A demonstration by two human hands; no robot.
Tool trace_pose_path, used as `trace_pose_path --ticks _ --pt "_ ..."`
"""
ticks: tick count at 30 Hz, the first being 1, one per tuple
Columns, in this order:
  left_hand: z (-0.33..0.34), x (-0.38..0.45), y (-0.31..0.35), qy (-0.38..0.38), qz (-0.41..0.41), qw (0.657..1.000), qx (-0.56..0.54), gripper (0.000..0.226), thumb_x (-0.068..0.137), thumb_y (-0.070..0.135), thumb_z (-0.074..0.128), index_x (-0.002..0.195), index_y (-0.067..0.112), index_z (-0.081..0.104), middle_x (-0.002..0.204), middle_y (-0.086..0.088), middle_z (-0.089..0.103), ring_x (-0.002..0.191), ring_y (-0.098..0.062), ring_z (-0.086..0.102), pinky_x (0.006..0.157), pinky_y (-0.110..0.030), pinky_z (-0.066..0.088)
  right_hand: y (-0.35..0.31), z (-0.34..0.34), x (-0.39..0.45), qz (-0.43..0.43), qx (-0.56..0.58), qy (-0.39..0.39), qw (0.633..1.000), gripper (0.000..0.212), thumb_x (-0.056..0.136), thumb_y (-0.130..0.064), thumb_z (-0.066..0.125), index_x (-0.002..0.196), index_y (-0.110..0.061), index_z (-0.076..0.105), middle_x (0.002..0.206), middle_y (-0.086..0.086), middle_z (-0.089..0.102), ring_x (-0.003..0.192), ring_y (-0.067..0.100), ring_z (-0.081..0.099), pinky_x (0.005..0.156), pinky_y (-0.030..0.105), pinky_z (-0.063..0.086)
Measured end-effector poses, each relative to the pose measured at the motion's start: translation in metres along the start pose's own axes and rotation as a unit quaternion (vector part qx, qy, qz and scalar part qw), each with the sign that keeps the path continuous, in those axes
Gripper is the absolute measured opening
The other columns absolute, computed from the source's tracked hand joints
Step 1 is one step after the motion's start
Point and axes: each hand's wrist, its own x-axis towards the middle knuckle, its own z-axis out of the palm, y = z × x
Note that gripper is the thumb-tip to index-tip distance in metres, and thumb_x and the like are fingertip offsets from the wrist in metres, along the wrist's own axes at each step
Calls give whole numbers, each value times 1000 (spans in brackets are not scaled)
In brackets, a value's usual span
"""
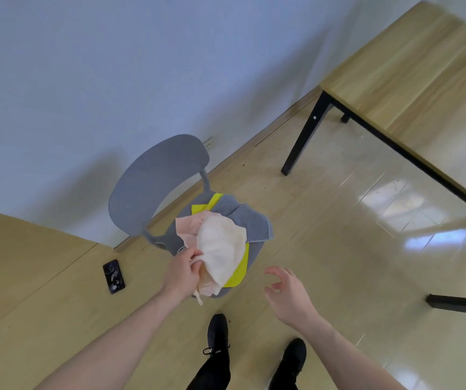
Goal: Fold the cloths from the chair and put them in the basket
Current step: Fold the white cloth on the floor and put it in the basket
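Plainly the job has only just begun. The left hand (pixel 182 270) has its fingers and thumb pinched on the near edge of a crumpled cream-white terry cloth (pixel 222 250), lifting it so that it bunches and hangs from the grip over the front of the seat. The right hand (pixel 285 294) holds nothing: it hovers just beside the chair with fingers spread and lightly bent, apart from every cloth, and looks ready to take a second corner.

Under the cream cloth lies a pale pink cloth (pixel 188 225) with a zigzag edge; whether the left hand has caught some of it too cannot be told. Beneath these sit a bright yellow cloth (pixel 238 273), showing at the front and again at the back of the seat, and a grey towel (pixel 250 220) draped toward the right edge. All rest on a grey moulded chair with a curved back (pixel 155 178), which stands near the wall.

As for progress, nothing seems folded: every cloth in sight is rumpled or loosely laid, and all are on the chair or just coming off it. No basket shows anywhere in view, so where the folded pieces will go cannot be seen. By my reckoning four cloths remain to fold and stow.

Further out, a dark phone (pixel 113 276) lies on the pale wood-look floor (pixel 310 249) left of the chair, and a light wooden table with black legs (pixel 423 80) stands to the right. The person's black shoes (pixel 218 332) show at the bottom.
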Motion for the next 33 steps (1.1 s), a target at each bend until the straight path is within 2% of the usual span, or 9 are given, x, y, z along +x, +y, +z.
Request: trace_pose_path --ticks 6,10,14,17,20,23,29,32,33 --pt "-55 -28 75 12 53 998 -35 13 102 17 50 92 22 58 87 15 61 83 -14 60 62 -14 36 -35 -24 -49 13 47 34 998 40 92 -18 61 130 -29 60 128 -10 56 105 10 63 83 35 59" --pt "-98 -58 122 24 105 991 -76 15 106 24 48 95 33 53 87 21 59 84 -2 57 69 -5 40 -56 -35 -83 4 72 47 996 38 93 -21 62 130 -29 60 129 -14 59 106 6 62 90 36 58" --pt "-135 -79 151 0 149 986 -81 19 99 39 60 81 33 57 83 13 72 75 -6 62 65 -23 46 -83 -47 -119 -32 130 54 990 40 85 -41 74 123 -40 61 121 -25 63 104 -3 62 86 25 57" --pt "-159 -99 179 -24 191 980 -56 25 94 44 66 77 27 61 68 14 64 66 -9 59 61 -27 45 -105 -56 -138 -71 159 43 984 48 75 -54 80 119 -48 61 117 -30 64 104 -7 62 85 21 55" --pt "-185 -115 209 -58 230 970 -49 26 93 50 66 80 27 67 70 11 65 68 -11 62 61 -27 48 -124 -65 -141 -98 119 71 986 31 82 -48 79 108 -50 63 108 -27 67 102 -6 60 85 20 51" --pt "-210 -123 230 -71 254 964 -41 25 91 53 67 82 30 71 75 12 69 72 -9 66 64 -26 52 -130 -75 -132 -111 66 124 984 4 92 -33 70 93 -32 74 93 -20 72 94 -6 61 81 21 45" --pt "-240 -131 241 -70 280 957 -27 20 92 43 71 76 31 71 72 17 68 71 -2 64 60 -12 43 -147 -110 -145 -136 123 186 965 16 106 -25 49 92 -21 56 85 -6 73 66 2 59 64 22 45" --pt "-246 -136 253 -96 286 953 -42 19 93 42 70 79 30 72 70 17 66 69 0 62 61 -12 44 -158 -124 -157 -176 142 137 964 5 98 -28 65 97 -25 61 95 -8 71 87 9 68 74 25 55" --pt "-246 -138 261 -111 291 949 -41 18 93 42 70 81 29 73 71 16 67 69 0 62 62 -12 44 -163 -124 -160 -193 133 103 967 14 92 -31 72 101 -30 62 101 -13 69 92 4 68 78 23 56"
